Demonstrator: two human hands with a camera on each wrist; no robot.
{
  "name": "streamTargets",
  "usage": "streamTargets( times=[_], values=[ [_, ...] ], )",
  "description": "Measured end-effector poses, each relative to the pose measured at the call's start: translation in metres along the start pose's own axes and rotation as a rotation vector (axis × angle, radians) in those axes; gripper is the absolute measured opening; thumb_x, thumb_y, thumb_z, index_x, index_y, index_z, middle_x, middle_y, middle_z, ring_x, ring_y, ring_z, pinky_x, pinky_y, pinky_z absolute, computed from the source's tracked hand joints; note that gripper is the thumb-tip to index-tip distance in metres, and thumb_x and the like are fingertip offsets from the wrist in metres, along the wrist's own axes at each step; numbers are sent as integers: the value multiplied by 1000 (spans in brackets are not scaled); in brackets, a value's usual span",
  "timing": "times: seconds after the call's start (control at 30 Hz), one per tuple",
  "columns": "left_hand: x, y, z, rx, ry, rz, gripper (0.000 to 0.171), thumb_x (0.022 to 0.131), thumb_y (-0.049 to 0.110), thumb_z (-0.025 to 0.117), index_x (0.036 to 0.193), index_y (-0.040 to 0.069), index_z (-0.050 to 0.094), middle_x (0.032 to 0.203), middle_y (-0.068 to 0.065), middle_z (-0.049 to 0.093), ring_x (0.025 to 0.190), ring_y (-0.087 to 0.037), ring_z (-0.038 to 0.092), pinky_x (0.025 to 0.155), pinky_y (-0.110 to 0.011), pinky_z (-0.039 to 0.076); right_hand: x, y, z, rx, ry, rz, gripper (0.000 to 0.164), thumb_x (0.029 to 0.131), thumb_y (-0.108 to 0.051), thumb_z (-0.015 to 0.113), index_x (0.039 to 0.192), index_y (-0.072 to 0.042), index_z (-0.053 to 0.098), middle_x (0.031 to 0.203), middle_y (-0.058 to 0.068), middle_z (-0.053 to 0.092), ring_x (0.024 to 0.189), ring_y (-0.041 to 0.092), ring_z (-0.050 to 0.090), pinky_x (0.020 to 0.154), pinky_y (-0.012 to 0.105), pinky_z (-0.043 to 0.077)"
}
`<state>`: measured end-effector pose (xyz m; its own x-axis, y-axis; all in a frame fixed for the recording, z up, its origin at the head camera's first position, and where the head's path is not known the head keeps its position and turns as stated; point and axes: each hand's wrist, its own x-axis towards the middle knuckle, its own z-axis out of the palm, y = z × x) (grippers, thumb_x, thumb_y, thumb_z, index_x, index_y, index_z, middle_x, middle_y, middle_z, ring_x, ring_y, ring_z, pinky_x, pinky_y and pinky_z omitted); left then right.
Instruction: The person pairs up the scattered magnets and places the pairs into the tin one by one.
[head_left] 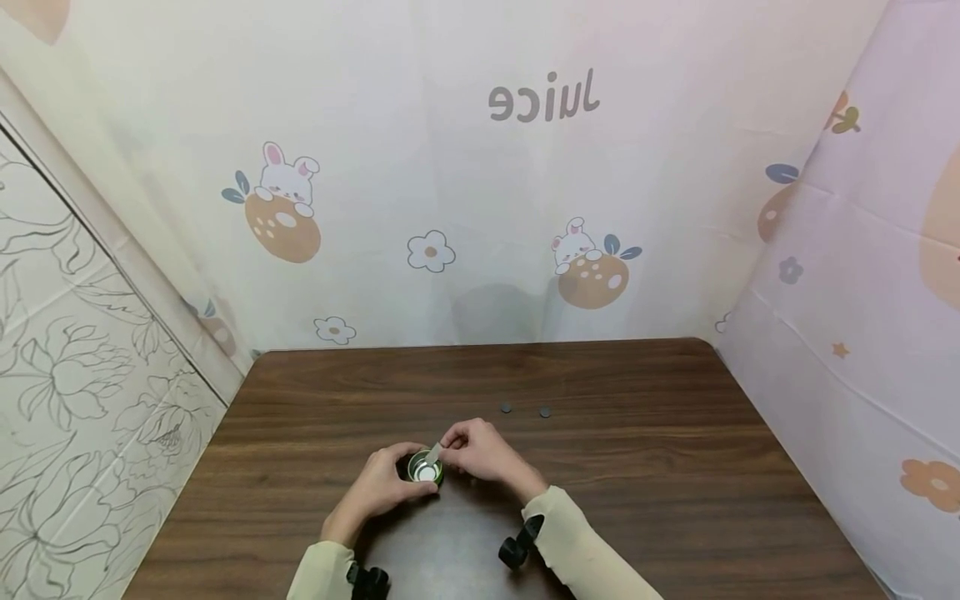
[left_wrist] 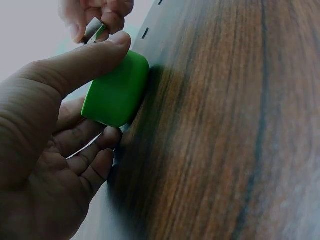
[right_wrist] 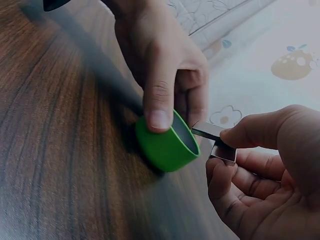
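Note:
A small round green cup (head_left: 415,477) with a shiny inside stands on the table, and something pale shows at its bottom in the head view. My left hand (head_left: 384,482) grips the cup between thumb and fingers; the left wrist view shows its smooth green side (left_wrist: 116,92). Beside it, my right hand (head_left: 483,452) pinches a small shiny metal piece (right_wrist: 223,152) between thumb and fingers. A thin flat strip of this piece reaches over the cup's rim in the head view. The right wrist view shows a squarish block at the fingertips.
Two small dark discs, one on the left (head_left: 506,408) and one on the right (head_left: 545,412), lie beyond my right hand on the brown wooden table (head_left: 637,467). Printed curtains (head_left: 360,167) hang behind the table and along its sides.

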<state>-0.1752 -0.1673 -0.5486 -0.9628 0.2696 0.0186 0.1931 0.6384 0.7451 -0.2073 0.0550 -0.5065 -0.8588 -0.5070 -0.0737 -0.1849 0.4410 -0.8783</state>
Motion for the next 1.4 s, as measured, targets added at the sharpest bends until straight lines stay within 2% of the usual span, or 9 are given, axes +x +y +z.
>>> streamTargets(
  times=[0.3, 0.43, 0.77, 1.07, 1.4],
  values=[
    [0, 0, 0, -7, -1, 16, 61, 76, 39, 92, 124, 9, 71, 116, -2, 74, 99, -13, 66, 84, -27, 52, 2, -5, 12, -107, -5, -55, 7, 92, -15, 73, 92, -9, 76, 79, -3, 71, 59, 4, 58, 59, 22, 50],
    [1, 0, 0, -3, 5, 18, 60, 75, 38, 93, 123, 9, 71, 115, -2, 74, 99, -13, 66, 85, -28, 52, 4, -6, 14, -126, -6, -65, 6, 92, -14, 72, 92, -9, 77, 80, -4, 71, 63, 3, 58, 63, 21, 50],
    [-1, 1, -1, -20, 6, 14, 60, 75, 38, 93, 123, 9, 71, 117, -3, 74, 102, -14, 67, 86, -28, 53, 7, -9, 19, -157, -7, -111, 9, 92, -13, 75, 90, -5, 77, 77, -2, 73, 61, -1, 58, 65, 19, 51],
    [-1, 1, -2, -19, 2, 9, 60, 76, 39, 92, 123, 9, 72, 117, -2, 74, 101, -13, 67, 85, -27, 52, 10, -8, 21, -210, -11, -132, 5, 92, -12, 76, 89, -11, 80, 78, -5, 75, 65, -2, 61, 68, 19, 51],
    [-2, 0, -3, -28, 3, 5, 59, 76, 39, 92, 123, 10, 72, 118, -3, 74, 106, -16, 67, 89, -30, 53, 11, -9, 22, -205, -13, -132, 5, 92, -10, 76, 92, -8, 81, 81, -2, 77, 63, -2, 61, 66, 19, 52]
  ],
)
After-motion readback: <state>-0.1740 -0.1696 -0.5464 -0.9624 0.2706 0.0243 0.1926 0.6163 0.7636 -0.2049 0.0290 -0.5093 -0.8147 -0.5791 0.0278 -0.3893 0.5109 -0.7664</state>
